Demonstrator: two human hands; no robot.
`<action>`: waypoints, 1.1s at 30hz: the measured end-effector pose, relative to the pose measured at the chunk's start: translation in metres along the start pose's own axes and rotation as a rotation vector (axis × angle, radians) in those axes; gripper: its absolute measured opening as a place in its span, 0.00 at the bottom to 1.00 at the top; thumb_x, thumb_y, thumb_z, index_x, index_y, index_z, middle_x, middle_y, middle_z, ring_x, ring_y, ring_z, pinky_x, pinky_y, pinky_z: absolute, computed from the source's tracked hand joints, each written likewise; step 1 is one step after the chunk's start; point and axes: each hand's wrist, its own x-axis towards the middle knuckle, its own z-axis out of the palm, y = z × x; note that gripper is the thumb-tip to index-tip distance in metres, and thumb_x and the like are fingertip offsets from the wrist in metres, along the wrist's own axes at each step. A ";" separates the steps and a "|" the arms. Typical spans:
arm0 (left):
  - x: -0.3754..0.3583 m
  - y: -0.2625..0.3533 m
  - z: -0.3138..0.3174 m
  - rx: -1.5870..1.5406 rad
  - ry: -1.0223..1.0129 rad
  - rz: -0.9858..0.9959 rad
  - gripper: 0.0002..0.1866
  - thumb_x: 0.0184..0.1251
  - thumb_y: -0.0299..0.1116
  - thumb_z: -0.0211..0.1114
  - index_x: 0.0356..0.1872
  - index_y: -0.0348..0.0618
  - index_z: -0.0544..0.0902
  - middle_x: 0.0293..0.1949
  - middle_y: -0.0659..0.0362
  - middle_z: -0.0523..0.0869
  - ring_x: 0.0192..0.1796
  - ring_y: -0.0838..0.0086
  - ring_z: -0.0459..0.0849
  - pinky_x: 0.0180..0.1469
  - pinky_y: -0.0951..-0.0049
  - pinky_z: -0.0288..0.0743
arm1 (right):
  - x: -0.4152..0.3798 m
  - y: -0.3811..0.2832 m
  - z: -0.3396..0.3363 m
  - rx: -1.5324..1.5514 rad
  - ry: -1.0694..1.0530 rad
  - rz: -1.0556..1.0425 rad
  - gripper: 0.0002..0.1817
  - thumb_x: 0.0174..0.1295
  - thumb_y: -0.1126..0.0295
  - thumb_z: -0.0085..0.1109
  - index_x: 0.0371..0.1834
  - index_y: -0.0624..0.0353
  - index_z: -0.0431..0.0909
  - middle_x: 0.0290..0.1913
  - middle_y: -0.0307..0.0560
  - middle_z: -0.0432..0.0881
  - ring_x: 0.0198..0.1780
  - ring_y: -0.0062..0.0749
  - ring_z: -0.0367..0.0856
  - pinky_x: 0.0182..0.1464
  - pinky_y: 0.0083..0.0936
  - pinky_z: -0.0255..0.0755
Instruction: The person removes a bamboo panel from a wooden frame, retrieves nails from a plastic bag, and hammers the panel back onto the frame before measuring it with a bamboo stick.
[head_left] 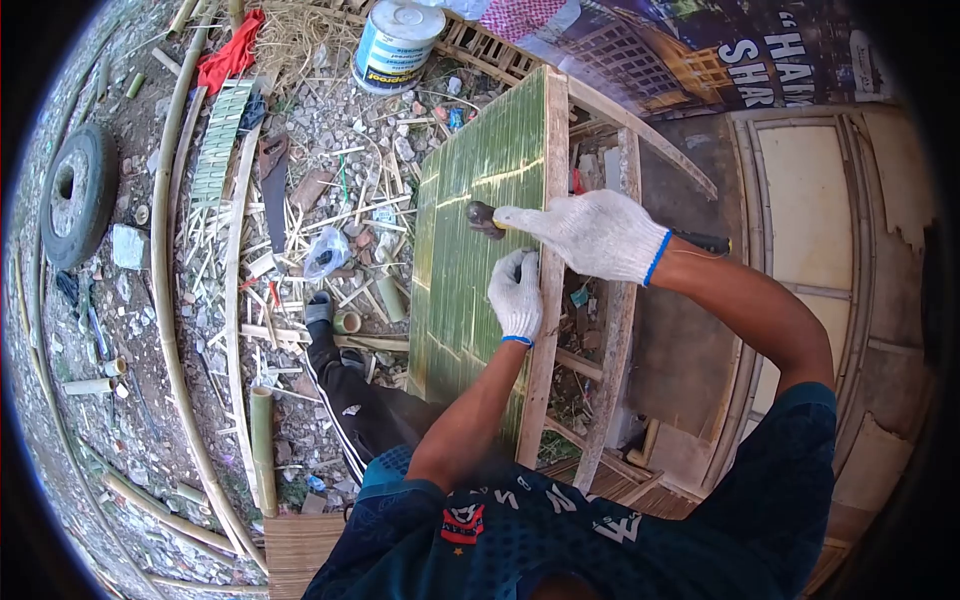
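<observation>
My right hand [590, 235], in a white knitted glove, is wrapped round the handle of a hammer [486, 221]. The hammer's dark head is over the green bamboo panel [480, 180], and the black end of its handle sticks out behind my wrist. Just below it, my left hand [517, 296], gloved too, rests at the panel's right edge beside the wooden frame bar [553, 160]. Its fingers are curled and pressed together. Whatever they pinch is too small to make out.
A white and blue bucket [398, 48] stands beyond the panel. A saw [274, 190], bamboo scraps and a plastic bag [326, 252] lie on the rubble at the left, with a tyre [78, 196] further out. Bamboo-framed boards [810, 200] are at the right.
</observation>
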 end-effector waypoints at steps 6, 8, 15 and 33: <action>-0.003 0.004 0.007 0.056 -0.035 -0.075 0.12 0.74 0.33 0.68 0.45 0.31 0.88 0.42 0.51 0.88 0.45 0.65 0.87 0.53 0.65 0.78 | 0.000 -0.002 -0.008 -0.064 -0.320 0.033 0.36 0.65 0.74 0.58 0.79 0.39 0.68 0.30 0.46 0.82 0.25 0.38 0.83 0.24 0.31 0.78; -0.009 0.003 0.009 0.017 0.015 -0.002 0.11 0.74 0.32 0.68 0.44 0.31 0.88 0.42 0.51 0.88 0.45 0.64 0.87 0.53 0.65 0.79 | 0.000 0.000 -0.008 -0.053 -0.158 0.019 0.36 0.64 0.74 0.58 0.78 0.39 0.69 0.31 0.46 0.82 0.25 0.38 0.83 0.24 0.31 0.79; -0.008 0.005 0.006 0.120 -0.059 -0.110 0.09 0.72 0.31 0.68 0.43 0.35 0.89 0.42 0.49 0.89 0.47 0.58 0.87 0.56 0.62 0.78 | -0.006 -0.004 -0.005 -0.073 -0.266 0.035 0.36 0.62 0.75 0.60 0.77 0.40 0.70 0.28 0.44 0.79 0.23 0.36 0.82 0.24 0.30 0.78; -0.007 0.002 0.005 0.145 -0.056 -0.051 0.11 0.73 0.34 0.69 0.40 0.32 0.88 0.37 0.51 0.85 0.40 0.62 0.84 0.51 0.64 0.77 | -0.007 -0.017 0.002 -0.143 -0.218 0.040 0.36 0.63 0.75 0.60 0.77 0.40 0.70 0.28 0.47 0.79 0.23 0.38 0.83 0.24 0.31 0.79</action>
